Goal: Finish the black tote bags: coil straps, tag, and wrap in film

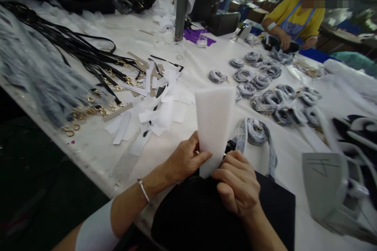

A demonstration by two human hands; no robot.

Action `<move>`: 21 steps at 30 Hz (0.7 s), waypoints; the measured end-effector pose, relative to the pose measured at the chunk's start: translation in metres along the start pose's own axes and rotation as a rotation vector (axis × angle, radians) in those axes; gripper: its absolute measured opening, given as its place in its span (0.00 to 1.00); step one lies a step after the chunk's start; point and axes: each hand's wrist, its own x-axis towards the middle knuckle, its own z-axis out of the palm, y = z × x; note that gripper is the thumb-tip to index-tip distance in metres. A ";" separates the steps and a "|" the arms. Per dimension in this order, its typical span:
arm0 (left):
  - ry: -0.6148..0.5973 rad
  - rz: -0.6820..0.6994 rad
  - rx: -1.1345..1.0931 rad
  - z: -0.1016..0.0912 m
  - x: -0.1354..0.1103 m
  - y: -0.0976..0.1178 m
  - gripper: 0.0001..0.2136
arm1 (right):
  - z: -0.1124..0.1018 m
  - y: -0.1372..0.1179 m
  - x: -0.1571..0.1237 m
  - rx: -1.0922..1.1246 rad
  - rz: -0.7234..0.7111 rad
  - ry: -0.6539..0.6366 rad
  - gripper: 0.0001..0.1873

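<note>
While left hand [185, 159] and right hand [238, 184] pinch it, foam sheet [215, 121] over black bag [194, 215].

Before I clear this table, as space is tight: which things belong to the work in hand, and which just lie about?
In use: white foam sheet, gripped by left hand and right hand; black bag beneath them.
Lying about: black straps, white strips, wrapped grey coils, grey folded panel.
</note>
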 end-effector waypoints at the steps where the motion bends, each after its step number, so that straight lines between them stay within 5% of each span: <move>1: -0.034 0.002 0.074 -0.001 0.001 0.001 0.13 | -0.001 0.000 0.000 -0.002 0.002 -0.005 0.22; 6: -0.330 0.022 0.234 -0.019 0.004 0.012 0.10 | -0.002 -0.001 0.002 -0.012 -0.001 -0.004 0.23; 10: -0.299 0.094 0.324 -0.021 0.005 0.007 0.07 | -0.002 -0.001 0.002 -0.018 -0.022 0.012 0.23; 14: -0.250 0.128 0.145 -0.012 0.003 -0.012 0.08 | -0.003 0.000 0.000 -0.017 -0.022 0.014 0.22; 21: -0.561 0.132 0.335 -0.028 -0.007 -0.003 0.03 | 0.003 0.003 -0.003 -0.065 -0.049 -0.013 0.23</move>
